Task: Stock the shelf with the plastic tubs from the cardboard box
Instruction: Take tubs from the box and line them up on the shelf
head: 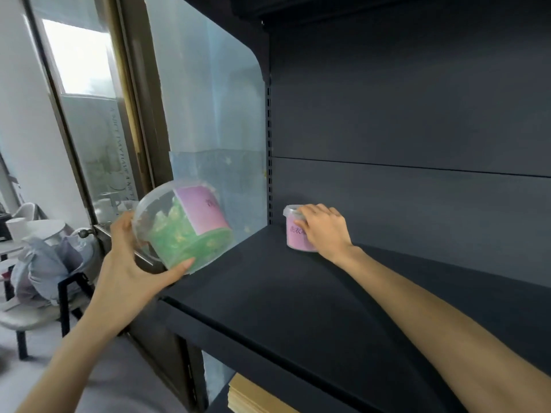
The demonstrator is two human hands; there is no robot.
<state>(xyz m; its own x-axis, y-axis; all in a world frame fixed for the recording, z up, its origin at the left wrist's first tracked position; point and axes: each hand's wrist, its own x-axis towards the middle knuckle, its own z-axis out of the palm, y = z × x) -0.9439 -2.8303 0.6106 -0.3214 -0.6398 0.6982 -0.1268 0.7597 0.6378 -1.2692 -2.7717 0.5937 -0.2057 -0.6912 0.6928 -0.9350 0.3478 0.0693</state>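
Two plastic tubs show. The small tub stands upright at the shelf's back left corner, the right hand curled round it. The larger tub, tilted, hangs off the left front edge, gripped by the left hand. Placing seems underway; next, probably let go, then level the larger tub beside it. No cardboard box is visible.

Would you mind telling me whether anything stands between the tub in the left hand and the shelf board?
Nothing visible does. The tilted tub in the left hand is at the left edge of the shelf board, and the board is bare up to the other tub under the right hand at the back.
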